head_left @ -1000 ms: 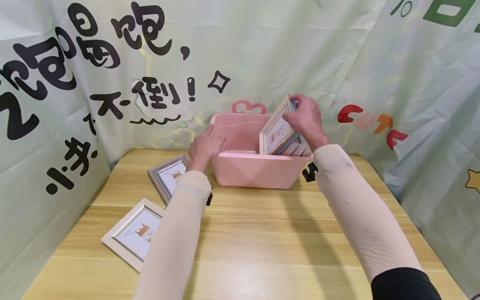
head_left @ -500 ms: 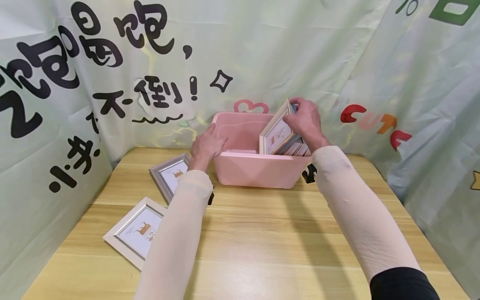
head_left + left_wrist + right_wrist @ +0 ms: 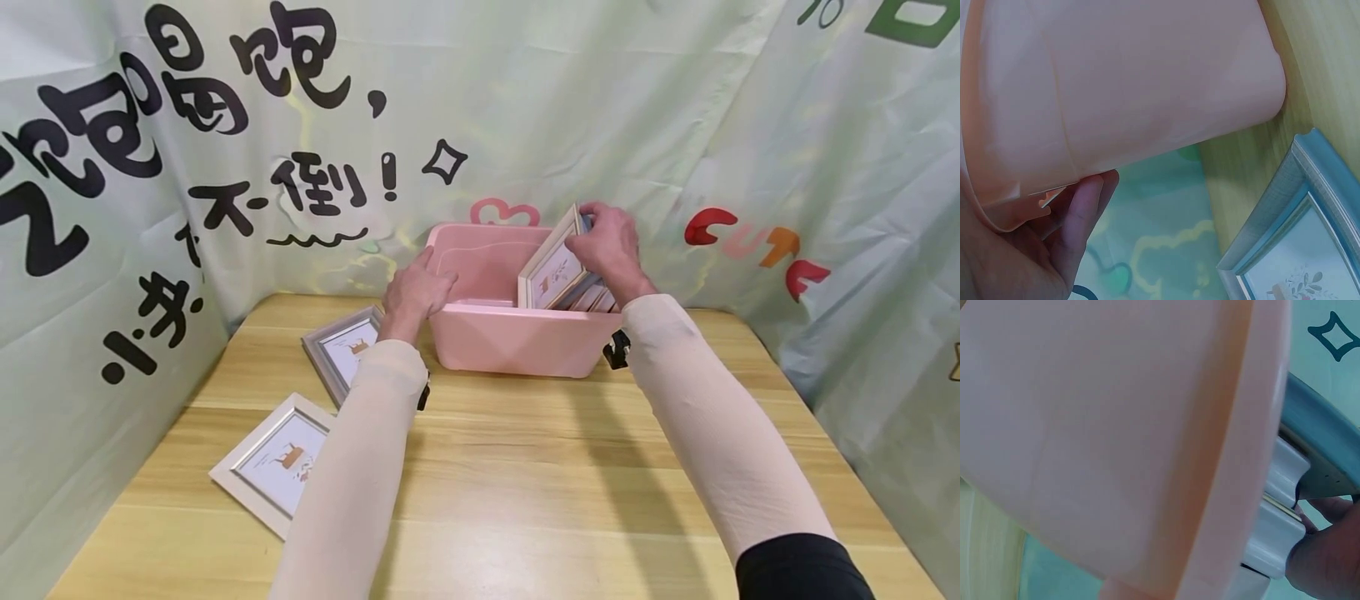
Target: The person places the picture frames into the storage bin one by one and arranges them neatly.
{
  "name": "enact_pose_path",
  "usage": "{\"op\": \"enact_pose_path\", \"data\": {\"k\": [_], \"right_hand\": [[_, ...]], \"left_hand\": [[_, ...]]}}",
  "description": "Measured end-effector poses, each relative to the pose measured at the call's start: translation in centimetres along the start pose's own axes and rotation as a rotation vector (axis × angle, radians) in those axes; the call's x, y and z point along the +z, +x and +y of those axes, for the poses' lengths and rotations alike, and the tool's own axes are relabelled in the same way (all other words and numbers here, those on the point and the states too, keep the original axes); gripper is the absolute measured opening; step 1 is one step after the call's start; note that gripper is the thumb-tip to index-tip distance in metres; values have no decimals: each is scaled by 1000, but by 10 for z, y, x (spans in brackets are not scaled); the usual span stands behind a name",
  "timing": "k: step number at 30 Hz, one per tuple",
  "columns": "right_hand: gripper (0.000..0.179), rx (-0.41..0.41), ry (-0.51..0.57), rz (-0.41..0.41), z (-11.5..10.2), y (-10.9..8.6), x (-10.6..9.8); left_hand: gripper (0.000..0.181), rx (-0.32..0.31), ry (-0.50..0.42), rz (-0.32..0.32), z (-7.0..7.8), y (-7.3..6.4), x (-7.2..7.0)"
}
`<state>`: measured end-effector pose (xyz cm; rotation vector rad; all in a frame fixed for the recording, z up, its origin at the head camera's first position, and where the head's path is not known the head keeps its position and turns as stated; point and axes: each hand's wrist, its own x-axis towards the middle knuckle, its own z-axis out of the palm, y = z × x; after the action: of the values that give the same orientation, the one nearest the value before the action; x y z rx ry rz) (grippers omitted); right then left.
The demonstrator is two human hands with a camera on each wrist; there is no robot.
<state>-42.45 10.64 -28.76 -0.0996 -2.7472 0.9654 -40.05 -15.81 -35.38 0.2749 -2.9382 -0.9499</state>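
Observation:
A pink plastic bin (image 3: 517,342) stands at the back of the table. My left hand (image 3: 417,292) grips the bin's left rim, and in the left wrist view its fingers (image 3: 1082,212) curl under the edge. Inside the bin's right half, my right hand (image 3: 609,246) holds a cream picture frame (image 3: 557,265) by its upper edge; the frame leans to the right, its lower part hidden by the front wall. More frames (image 3: 592,297) sit behind it, their edges also showing as pale mouldings (image 3: 1275,534) in the right wrist view.
Left of the bin lie a grey picture frame (image 3: 324,354) and, nearer, a whitish picture frame (image 3: 251,454), partly covered by the left forearm. A printed curtain (image 3: 585,108) hangs behind and beside the wooden table (image 3: 495,500).
My right hand and the cream picture frame have sunk slightly lower into the bin. The left hand keeps its grip on the rim. The head view has shifted a little.

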Motion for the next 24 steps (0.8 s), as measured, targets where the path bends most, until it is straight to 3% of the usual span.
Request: {"op": "enact_pose_path", "data": {"k": [17, 24], "right_hand": [[57, -20, -59, 2, 6, 2, 12], [47, -43, -85, 20, 6, 1, 18]], "left_hand": [[74, -9, 16, 11, 0, 0, 2], [74, -21, 11, 1, 0, 0, 1]]}}
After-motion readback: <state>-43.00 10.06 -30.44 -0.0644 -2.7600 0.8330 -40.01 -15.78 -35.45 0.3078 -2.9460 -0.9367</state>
